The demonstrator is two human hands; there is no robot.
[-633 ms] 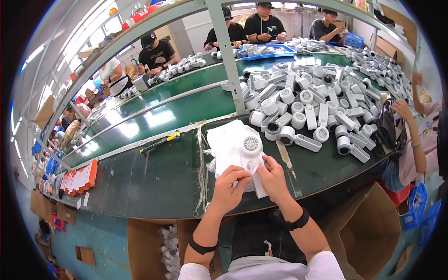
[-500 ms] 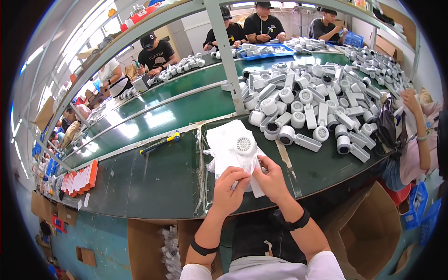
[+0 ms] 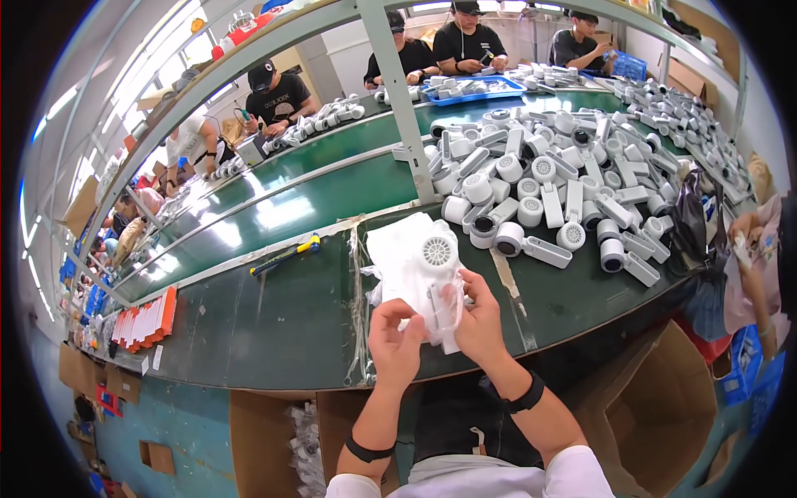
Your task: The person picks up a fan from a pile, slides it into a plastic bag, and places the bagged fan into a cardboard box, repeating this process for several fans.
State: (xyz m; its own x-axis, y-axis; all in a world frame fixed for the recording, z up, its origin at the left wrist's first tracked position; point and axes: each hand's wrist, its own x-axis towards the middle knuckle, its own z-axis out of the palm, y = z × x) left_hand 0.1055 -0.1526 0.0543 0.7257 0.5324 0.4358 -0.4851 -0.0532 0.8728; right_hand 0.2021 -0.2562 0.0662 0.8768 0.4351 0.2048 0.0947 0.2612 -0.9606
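Observation:
A white handheld device with a round slotted grille [image 3: 438,251] lies on a pile of thin white plastic bags [image 3: 398,241] in front of me. Between my hands, a clear plastic bag [image 3: 444,305] is stretched over the device's handle end. My right hand [image 3: 481,325] pinches the bag's right side between thumb and fingers. On the other side my left hand [image 3: 396,342] has its fingers curled, with the thumb against the bag's near left edge. The left fingertips are partly hidden.
Many similar white devices [image 3: 531,187] are heaped at the right. A yellow-and-black hand tool [image 3: 286,254] lies left of the bags, and orange-edged boxes [image 3: 143,319] stand farther left. Open cartons [image 3: 656,407] stand below the table edge. Co-workers sit across the green conveyor [image 3: 274,195]; another person is at far right.
My hands have moved slightly apart, and the clear bag now shows spread between them. My left hand has shifted down and left. The person at far right has lowered an arm.

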